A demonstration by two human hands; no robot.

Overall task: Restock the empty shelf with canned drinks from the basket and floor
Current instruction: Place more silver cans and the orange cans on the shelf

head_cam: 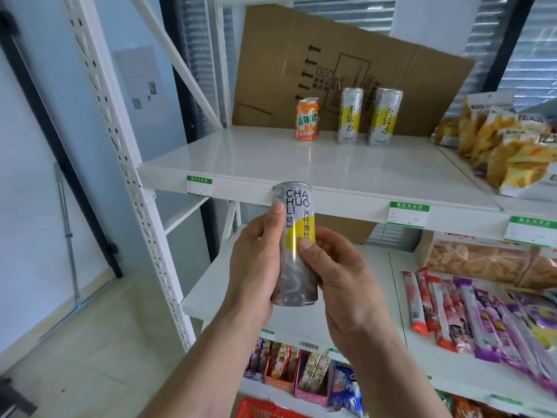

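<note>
Both hands hold a slim glossy cylindrical can

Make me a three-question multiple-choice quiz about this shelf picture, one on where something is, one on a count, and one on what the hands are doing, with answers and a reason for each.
1. Where does the orange can stand?
A. Left of the two silver-and-yellow cans
B. Between them
C. On the shelf below

2. How many cans already stand on the white shelf?
A. One
B. Three
C. Five

3. How is the tall silver-and-yellow can held?
A. By the left hand alone
B. By both hands
C. It stands free on the shelf

Answers:
1 A, the orange can is the leftmost of the row, with one silver-and-yellow can and another to its right.
2 B, one orange and two silver-and-yellow cans stand near the cardboard.
3 B, the left hand and the right hand both grip it below the shelf's front edge.
</note>
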